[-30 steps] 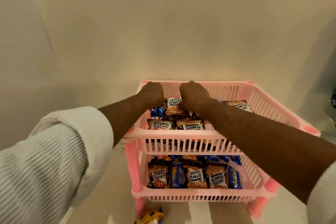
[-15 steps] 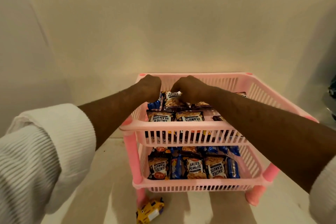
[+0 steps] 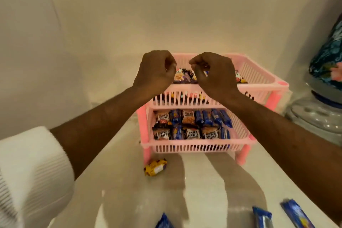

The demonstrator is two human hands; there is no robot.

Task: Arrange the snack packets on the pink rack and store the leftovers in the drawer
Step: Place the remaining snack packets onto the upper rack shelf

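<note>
- At the near edge of the pale worktop point(image 3: 203, 200) lie three blue packets point(image 3: 262, 217), each cut off by the bottom of the view.
- Further in, a yellow packet point(image 3: 155, 167) lies alone on the worktop, just in front of the rack's near left leg.
- The pink rack point(image 3: 196, 147) stands at the back of the worktop, against the wall point(image 3: 166, 15); its lower tier holds salted-peanut packets point(image 3: 191, 133) and blue packets side by side in rows.
- The upper tier point(image 3: 259, 77) holds more snack packets, partly hidden by both hands.
- The left hand point(image 3: 155, 72) hovers above the upper tier's left part, fingers curled inward with nothing seen between them.
- The right hand point(image 3: 214, 74) hovers beside it, fingers curled too, tips drawn together near the thumb; I cannot tell whether they pinch anything.
- A white ribbed sleeve point(image 3: 31, 172) covers the left upper arm.
- A blue patterned object point(image 3: 327, 65) stands right of the rack on a grey base.
</note>
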